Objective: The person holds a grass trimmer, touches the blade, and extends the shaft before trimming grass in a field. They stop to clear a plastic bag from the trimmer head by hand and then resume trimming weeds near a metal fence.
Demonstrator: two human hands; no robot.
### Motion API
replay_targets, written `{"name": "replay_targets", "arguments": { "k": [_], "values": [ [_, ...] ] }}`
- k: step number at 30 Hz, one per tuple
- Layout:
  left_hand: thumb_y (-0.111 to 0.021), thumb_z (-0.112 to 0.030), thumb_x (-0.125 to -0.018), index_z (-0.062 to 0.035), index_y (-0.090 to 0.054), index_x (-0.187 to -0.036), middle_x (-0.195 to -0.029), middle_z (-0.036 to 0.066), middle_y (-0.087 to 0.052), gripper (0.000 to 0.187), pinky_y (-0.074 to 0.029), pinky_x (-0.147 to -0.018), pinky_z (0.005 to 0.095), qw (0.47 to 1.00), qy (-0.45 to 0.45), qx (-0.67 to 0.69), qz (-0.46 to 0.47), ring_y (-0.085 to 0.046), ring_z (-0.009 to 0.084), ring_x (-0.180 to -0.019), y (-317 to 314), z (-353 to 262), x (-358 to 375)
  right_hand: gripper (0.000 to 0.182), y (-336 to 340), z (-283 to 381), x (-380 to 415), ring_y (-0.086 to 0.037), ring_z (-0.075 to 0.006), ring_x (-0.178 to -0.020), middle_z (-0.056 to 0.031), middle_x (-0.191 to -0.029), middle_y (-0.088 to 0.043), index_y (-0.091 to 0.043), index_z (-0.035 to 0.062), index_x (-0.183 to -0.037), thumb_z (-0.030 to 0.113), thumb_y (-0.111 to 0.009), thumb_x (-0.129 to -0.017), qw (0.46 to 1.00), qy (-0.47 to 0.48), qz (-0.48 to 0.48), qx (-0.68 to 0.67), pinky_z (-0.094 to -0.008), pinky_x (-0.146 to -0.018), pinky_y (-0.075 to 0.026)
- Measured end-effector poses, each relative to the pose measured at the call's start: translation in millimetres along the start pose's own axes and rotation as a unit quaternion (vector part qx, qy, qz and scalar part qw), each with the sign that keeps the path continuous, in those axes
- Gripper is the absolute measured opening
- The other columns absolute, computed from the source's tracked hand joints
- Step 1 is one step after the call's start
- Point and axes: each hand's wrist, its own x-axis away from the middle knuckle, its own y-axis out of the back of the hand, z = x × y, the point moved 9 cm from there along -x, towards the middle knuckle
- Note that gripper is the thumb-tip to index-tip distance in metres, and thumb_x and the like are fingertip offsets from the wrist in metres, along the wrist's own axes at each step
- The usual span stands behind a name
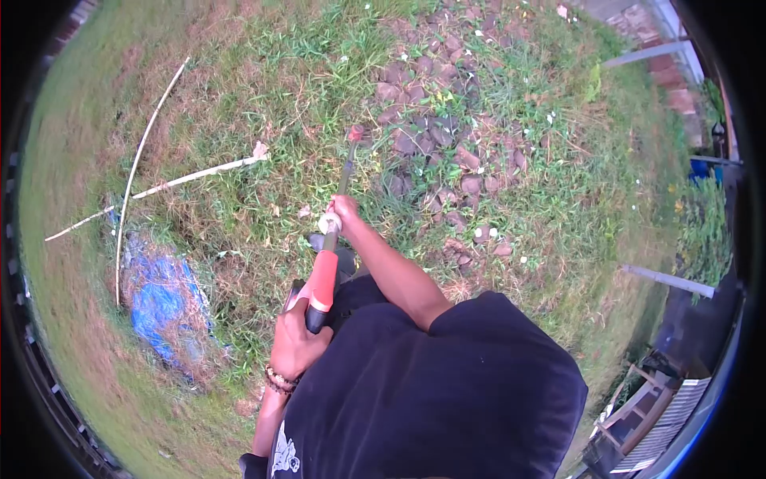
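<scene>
A grass trimmer with a red and black body slants away from me across the grass. My left hand, with a beaded bracelet at the wrist, is closed around its rear handle beside my dark shirt. Farther along, my right hand grips the front of the tool, near a pale round part on the shaft. The dark shaft runs on to a small red head low over the grass. Grass blades partly blur the outline of that head.
Stones lie among weeds ahead and to the right. On the left are a long pale pole, a shorter pale stick and a blue tarp partly under dry grass. A wooden frame stands at lower right.
</scene>
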Motion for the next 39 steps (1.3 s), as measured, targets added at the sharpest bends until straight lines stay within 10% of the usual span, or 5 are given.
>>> {"name": "replay_targets", "arguments": {
  "k": [4, 24, 39],
  "values": [
    [-0.058, -0.007, -0.063, 0.0048, -0.056, -0.085, -0.061, 0.019, -0.054, 0.026, -0.044, -0.056, 0.039, 0.999, -0.006, 0.045, -0.02, -0.052, 0.0305, -0.052, 34.2, 28.0, 14.6, 0.027, -54.6, -6.3, 28.4, -0.048, -0.0158, -0.052, -0.0073, -0.079, -0.042, -0.03, 0.0101, -0.103, 0.007, -0.051, -0.087, 0.995, 0.002, 0.069, -0.069, -0.0328, -0.039, -0.042],
    [-0.064, -0.011, -0.061, 0.0038, -0.059, -0.087, -0.067, 0.018, -0.061, 0.03, -0.049, -0.061, 0.0358, 0.988, 0.008, 0.105, -0.116, -0.063, 0.026, -0.061, 73.9, 117.7, 52.0, 0.021, -175.4, -35.9, 64.3, -0.049, -0.015, -0.049, -0.0082, -0.079, -0.044, -0.031, 0.0089, -0.102, 0.005, -0.048, -0.09, 0.991, -0.001, 0.12, 0.057, -0.0268, -0.037, -0.042],
    [-0.061, -0.011, -0.061, 0.0018, -0.06, -0.093, -0.07, 0.021, -0.06, 0.034, -0.047, -0.064, 0.0399, 0.997, -0.05, 0.053, 0.007, -0.059, 0.0376, -0.064, 92.5, 109.3, 34.1, 0.005, -92.9, -44.4, 57.0, -0.045, -0.0157, -0.043, -0.0051, -0.062, -0.043, -0.043, 0.0042, -0.085, 0.008, -0.045, -0.088, 1.0, -0.008, -0.002, 0.01, -0.0318, -0.036, -0.039]
  ]
}}
